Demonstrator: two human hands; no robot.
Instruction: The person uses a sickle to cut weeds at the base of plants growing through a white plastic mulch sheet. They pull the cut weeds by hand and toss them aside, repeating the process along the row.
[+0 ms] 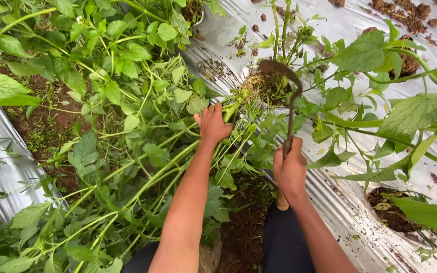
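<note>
1. Wooden-handled sickle (pixel 288 108): the right hand (pixel 290 169) was clenched around its handle, whose pale butt end showed below the wrist. The dark curved blade rose from the fist and hooked left over the base of a plant.
2. The left hand (pixel 212 123) had its grip closed on a bundle of pale green stems (pixel 233 112), fingers curled over them, just left of the blade tip.
3. The stems ran from that hand down and to the left, lying flat across the ground with their leaves (pixel 127 151) spread wide.
4. A clump of roots and dry straw-coloured fibres (pixel 261 87) sat between the left hand and the blade's hook, in a hole in the sheeting.
5. Silver plastic mulch sheeting (pixel 340 202) covered the bed on the right, dotted with crumbs of brown soil (pixel 405 10).
6. A second planting hole (pixel 388 207) with bare earth lay to the right of the right forearm.
7. Another strip of silver sheeting (pixel 1 167) showed at the left edge, well apart from both hands.
8. Dark trousers (pixel 284 242) were visible at the bottom, beneath the arms.
</note>
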